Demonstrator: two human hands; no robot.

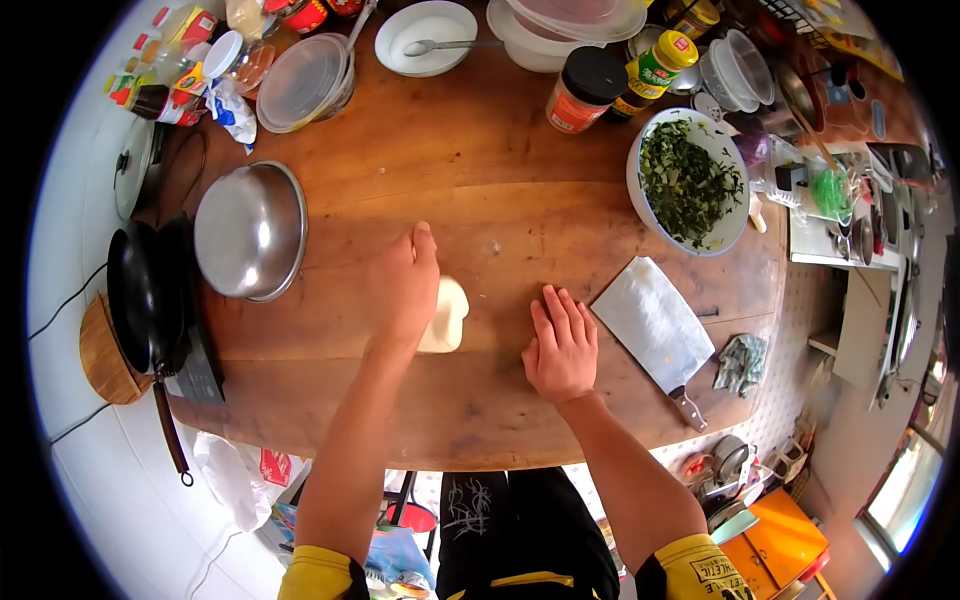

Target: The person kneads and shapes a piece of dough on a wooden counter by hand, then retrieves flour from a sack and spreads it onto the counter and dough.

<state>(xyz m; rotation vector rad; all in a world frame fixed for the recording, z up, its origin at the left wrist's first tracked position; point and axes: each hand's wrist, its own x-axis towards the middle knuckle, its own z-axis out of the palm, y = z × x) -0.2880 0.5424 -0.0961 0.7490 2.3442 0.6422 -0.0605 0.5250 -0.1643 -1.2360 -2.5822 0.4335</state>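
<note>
Head view shows curled L hand (405, 285) against pale smooth dough (444, 318), its grip I can't tell, & R hand (563, 350) flat w/ grip released on brown wooden counter (480, 400).

The left hand (406, 290) is closed, the right hand (562, 345) palm down, both forearms reaching forward.

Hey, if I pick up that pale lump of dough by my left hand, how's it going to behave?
The dough will probably sag and stretch, since its rounded, smooth outline looks soft. It seems unlikely to roll, as it lies low and longish on the table. It may cling slightly; I see no obvious flour around it.
</note>
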